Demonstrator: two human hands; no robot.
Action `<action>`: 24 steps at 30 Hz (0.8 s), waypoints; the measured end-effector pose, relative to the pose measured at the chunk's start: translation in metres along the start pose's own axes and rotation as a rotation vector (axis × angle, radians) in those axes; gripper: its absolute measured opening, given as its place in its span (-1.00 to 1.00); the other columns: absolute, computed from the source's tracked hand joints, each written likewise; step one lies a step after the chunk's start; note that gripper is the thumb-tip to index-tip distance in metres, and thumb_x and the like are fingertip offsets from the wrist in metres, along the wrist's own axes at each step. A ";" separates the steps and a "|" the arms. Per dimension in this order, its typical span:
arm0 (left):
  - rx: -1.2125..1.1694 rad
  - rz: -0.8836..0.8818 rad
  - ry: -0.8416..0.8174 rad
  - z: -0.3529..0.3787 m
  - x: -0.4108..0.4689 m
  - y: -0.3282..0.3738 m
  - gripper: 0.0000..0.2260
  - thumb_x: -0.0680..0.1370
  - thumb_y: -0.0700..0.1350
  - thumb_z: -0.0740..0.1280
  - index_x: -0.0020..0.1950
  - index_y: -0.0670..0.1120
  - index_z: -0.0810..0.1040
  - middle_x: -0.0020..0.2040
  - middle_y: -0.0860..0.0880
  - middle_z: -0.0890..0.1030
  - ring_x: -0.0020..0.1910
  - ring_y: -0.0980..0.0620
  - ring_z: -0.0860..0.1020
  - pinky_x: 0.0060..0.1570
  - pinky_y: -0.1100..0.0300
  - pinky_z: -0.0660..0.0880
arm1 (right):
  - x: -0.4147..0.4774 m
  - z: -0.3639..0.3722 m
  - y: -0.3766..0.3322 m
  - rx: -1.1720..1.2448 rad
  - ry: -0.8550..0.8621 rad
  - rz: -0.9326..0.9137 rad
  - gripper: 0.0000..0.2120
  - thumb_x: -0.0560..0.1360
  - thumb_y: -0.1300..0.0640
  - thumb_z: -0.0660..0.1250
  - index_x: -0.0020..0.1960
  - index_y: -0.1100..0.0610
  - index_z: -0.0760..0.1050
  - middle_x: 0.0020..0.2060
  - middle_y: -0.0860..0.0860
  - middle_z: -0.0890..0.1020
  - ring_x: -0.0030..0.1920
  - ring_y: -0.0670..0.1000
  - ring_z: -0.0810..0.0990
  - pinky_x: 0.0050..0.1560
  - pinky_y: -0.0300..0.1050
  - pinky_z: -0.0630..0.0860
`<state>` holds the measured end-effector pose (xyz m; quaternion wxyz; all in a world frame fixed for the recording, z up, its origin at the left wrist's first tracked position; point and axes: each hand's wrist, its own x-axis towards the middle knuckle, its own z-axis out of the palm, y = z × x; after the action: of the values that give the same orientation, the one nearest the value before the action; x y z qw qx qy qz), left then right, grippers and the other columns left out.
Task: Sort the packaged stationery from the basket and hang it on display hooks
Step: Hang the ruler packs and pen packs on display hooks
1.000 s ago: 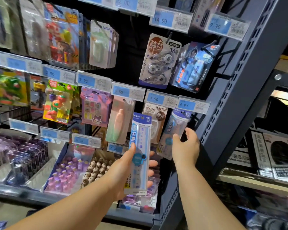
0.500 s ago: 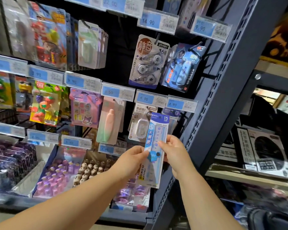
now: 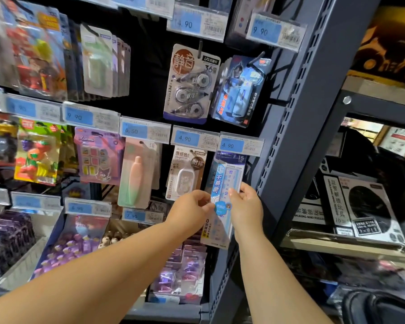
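A long blue-and-white packaged ruler [image 3: 225, 183] is held upright against the display, its top just under the right 4.90 price tag [image 3: 240, 145]. My left hand [image 3: 191, 210] pinches its left edge near the middle. My right hand [image 3: 247, 206] pinches its right edge at about the same height. More packs of the same ruler hang behind it. The hook itself is hidden behind the tag and the pack.
Correction tape packs [image 3: 188, 83] and blue packs [image 3: 240, 90] hang above. A white tape pack [image 3: 186, 174] hangs just left of the ruler. A dark metal upright [image 3: 297, 127] stands close on the right. Trays of small purple items [image 3: 77, 244] sit below.
The ruler pack went from my left hand alone, low and left, up and right to the hook under the 4.90 tag. My right hand left the hanging packs and now pinches it too.
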<state>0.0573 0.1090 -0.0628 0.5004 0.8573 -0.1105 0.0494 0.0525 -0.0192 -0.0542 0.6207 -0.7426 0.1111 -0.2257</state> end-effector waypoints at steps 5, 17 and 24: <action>0.014 0.007 0.013 0.004 0.007 -0.005 -0.87 0.59 -0.02 0.32 0.10 0.01 0.58 -0.05 0.11 0.65 -0.09 0.08 0.63 -0.06 0.09 0.60 | 0.005 0.003 0.002 -0.056 0.016 -0.012 -0.79 0.62 0.06 0.23 0.24 0.01 0.50 0.02 -0.03 0.66 -0.09 -0.07 0.67 -0.30 -0.23 0.56; 0.184 0.056 0.097 0.010 0.010 -0.010 -0.88 0.59 -0.05 0.26 0.05 0.03 0.57 -0.07 0.09 0.64 -0.09 0.02 0.59 -0.03 0.04 0.58 | 0.011 0.011 0.004 -0.216 0.149 0.037 -0.82 0.58 -0.03 0.30 0.11 0.03 0.52 -0.08 -0.07 0.65 -0.18 -0.09 0.59 -0.41 -0.31 0.38; 0.320 0.100 -0.008 -0.011 -0.012 -0.038 -0.76 0.57 -0.07 0.30 0.24 0.02 0.54 0.03 0.06 0.61 0.05 0.01 0.56 0.04 0.13 0.51 | 0.008 0.006 -0.001 -0.309 0.181 0.018 -0.66 0.58 0.11 0.27 0.36 0.06 0.47 0.24 -0.04 0.59 0.22 -0.02 0.55 0.11 -0.25 0.38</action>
<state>0.0550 0.1386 -0.0920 0.3541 0.9196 -0.1461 0.0877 0.0618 -0.0176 -0.0525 0.4887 -0.8048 0.2065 -0.2663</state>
